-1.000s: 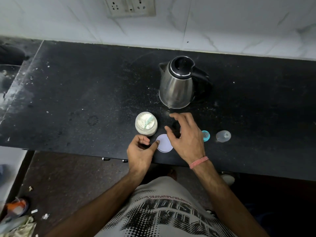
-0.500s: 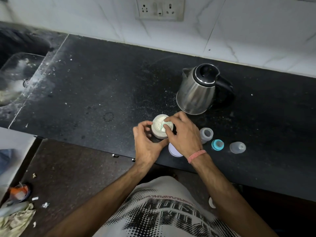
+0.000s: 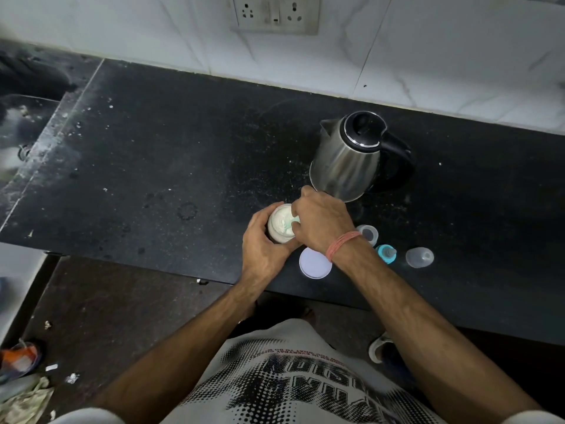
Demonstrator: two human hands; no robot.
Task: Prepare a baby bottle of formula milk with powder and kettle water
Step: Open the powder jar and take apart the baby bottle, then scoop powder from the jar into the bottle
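Observation:
An open jar of white powder [image 3: 279, 221] stands on the black counter [image 3: 171, 166]. My left hand [image 3: 264, 243] grips its side. My right hand [image 3: 321, 224] reaches over its mouth and pinches a pale green scoop [image 3: 290, 224] lying in the powder. The jar's white lid [image 3: 315, 263] lies flat just in front of my right wrist. The open baby bottle [image 3: 368, 234] stands to the right, partly behind my wrist. Beside it are the blue teat ring [image 3: 386, 253] and a clear cap [image 3: 420, 257]. The steel kettle [image 3: 351, 157] stands behind my hands.
A wall socket plate [image 3: 275, 13] sits on the tiled wall above the counter. A sink area [image 3: 21, 139] lies at the far left. The counter's front edge runs just below the lid. Litter lies on the floor at lower left.
My left hand has left the lid and closed round the jar. My right hand has moved from the counter to the scoop in the powder. The camera view has shifted.

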